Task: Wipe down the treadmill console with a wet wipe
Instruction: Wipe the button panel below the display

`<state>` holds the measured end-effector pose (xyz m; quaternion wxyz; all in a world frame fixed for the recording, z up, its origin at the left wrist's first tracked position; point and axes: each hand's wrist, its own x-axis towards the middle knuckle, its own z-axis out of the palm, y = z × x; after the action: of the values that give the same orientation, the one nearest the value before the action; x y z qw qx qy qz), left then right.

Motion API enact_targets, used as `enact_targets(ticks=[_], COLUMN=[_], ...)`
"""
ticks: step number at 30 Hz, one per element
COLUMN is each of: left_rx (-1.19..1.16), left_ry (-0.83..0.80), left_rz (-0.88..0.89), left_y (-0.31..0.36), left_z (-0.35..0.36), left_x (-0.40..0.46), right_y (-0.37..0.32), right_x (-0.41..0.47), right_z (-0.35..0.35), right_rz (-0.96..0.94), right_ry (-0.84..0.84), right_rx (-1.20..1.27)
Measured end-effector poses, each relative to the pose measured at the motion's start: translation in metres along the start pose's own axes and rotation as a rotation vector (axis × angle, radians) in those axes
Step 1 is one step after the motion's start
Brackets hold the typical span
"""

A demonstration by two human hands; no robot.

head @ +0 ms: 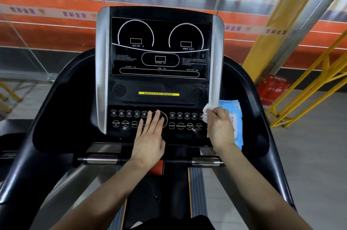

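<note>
The black treadmill console with silver side strips fills the centre, its dark display above a row of round buttons. My left hand lies flat with fingers spread over the middle buttons and holds nothing. My right hand grips a crumpled white wet wipe at the lower right corner of the button panel, beside the right silver strip. A blue wet-wipe pack stands just behind my right hand, partly hidden by it.
Black curved side rails flank the console, and silver grip handles sit below it. A glass wall stands behind. A red box and yellow metal railings stand at the right on the grey floor.
</note>
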<state>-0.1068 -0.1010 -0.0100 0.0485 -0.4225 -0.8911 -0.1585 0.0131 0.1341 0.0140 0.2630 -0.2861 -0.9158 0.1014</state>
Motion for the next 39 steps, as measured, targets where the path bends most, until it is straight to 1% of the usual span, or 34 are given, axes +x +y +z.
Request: enact_targets(ticks=[6,11,16,24,27,30,32,36,39], left_rx=[-0.016,-0.024,0.003,0.023,0.028,0.038,0.036,0.036,0.035], left_ry=[0.008,-0.003,-0.011,0.012,0.007,-0.001,-0.009,-0.014,-0.010], left_rz=[0.015,0.018,0.065,0.096,0.091,0.090,0.082,0.070,0.065], left_y=[0.002,0.003,0.005,0.009,0.009,0.006,0.004,-0.001,-0.006], left_z=[0.002,0.005,0.005,0.002,0.001,0.001,0.001,0.000,-0.001], left_x=[0.000,0.003,0.005,0.008,0.008,0.006,0.005,0.004,0.004], right_y=[0.003,0.003,0.001,-0.038,-0.026,-0.001,0.007,-0.001,-0.017], right_x=[-0.001,0.003,0.007,0.009,0.009,0.006,0.005,0.006,0.006], right_z=[0.002,0.005,0.005,0.016,0.015,0.005,0.003,0.015,0.024], right_rz=[-0.064,-0.037,-0.065,-0.225,-0.191,-0.057,-0.021,-0.106,-0.150], right_ry=[0.032,0.034,0.042,0.006,-0.012,-0.029,-0.041,0.059,0.039], right_rx=[-0.008,0.022,0.021,0.054,0.031,0.023,0.011,0.008,0.011])
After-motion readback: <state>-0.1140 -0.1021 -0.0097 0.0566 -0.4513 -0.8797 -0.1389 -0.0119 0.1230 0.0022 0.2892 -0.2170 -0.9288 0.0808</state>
